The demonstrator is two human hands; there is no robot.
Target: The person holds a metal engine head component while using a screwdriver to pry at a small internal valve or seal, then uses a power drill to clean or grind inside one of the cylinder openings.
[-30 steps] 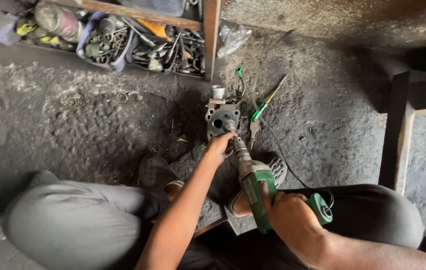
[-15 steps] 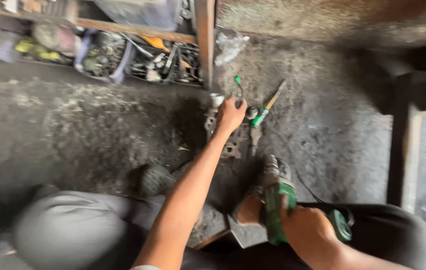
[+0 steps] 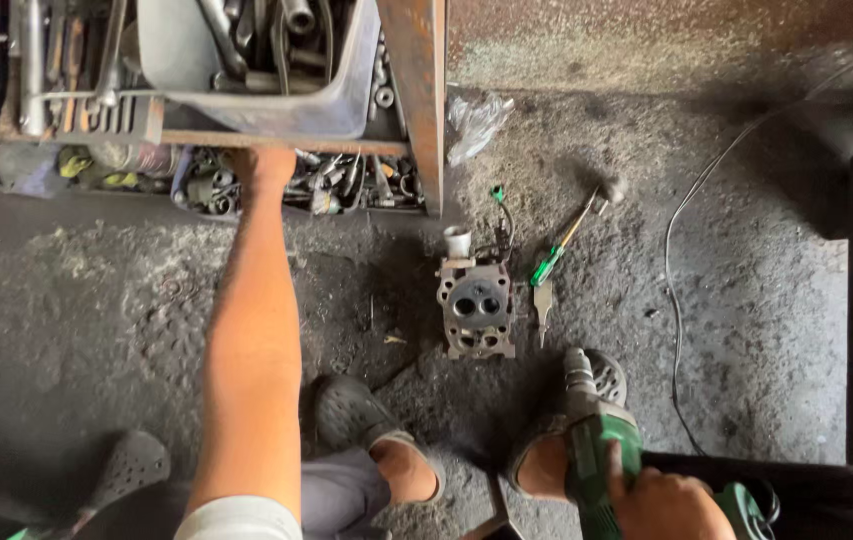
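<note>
Now our left hand (image 3: 265,160) digs into the upper-left shelf (image 3: 287,142), grip hidden; right hand (image 3: 669,505) clutches the drill (image 3: 595,455), cylinder head (image 3: 477,308) untouched.

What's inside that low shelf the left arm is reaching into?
A jumble of metal tools and parts lies on the low shelf. The left hand disappears under its edge, so what it touches is hidden. The right hand holds a green drill.
</note>
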